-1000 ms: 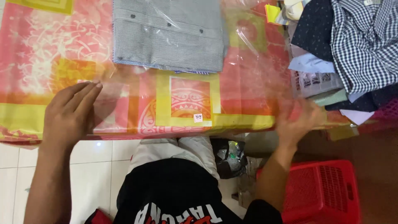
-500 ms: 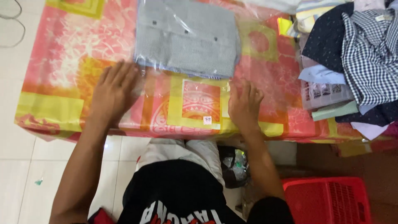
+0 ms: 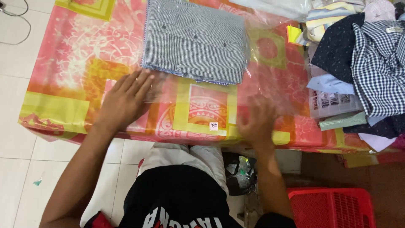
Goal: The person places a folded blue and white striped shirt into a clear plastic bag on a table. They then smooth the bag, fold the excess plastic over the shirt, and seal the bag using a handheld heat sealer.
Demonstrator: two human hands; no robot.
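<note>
Your folded grey shirt [image 3: 195, 40] lies flat at the upper middle of the frame, buttons showing, and it looks to sit inside or under a clear plastic bag [image 3: 270, 71] whose sheen spreads out to the right and down toward you. From how things lie, I judge the folding done and the shirt in its bag; what seems left is the loose open end of the plastic near your edge of the worktop [image 3: 63, 63], which is not yet flattened or tucked away. Whether the bag mouth is sealed I cannot tell, as the film is too faint to read there.

Your left hand [image 3: 124, 101] rests palm down at the left centre, just below the shirt's lower left corner. Its fingers [image 3: 139, 82] are spread wide and straight, gripping nothing, the tips touching or almost touching the shirt edge and pressing on the clear film.

Your right hand [image 3: 257, 118] sits at the lower centre right, near the worktop's front edge, and it is blurred. The fingers look loosely spread and flat on the plastic rather than curled around anything, though the blur keeps me from being sure.

At the right of the frame a heap of other shirts [image 3: 371, 63] is well apart from both hands, and a red basket [image 3: 331, 207] stands on the floor at the lower right
</note>
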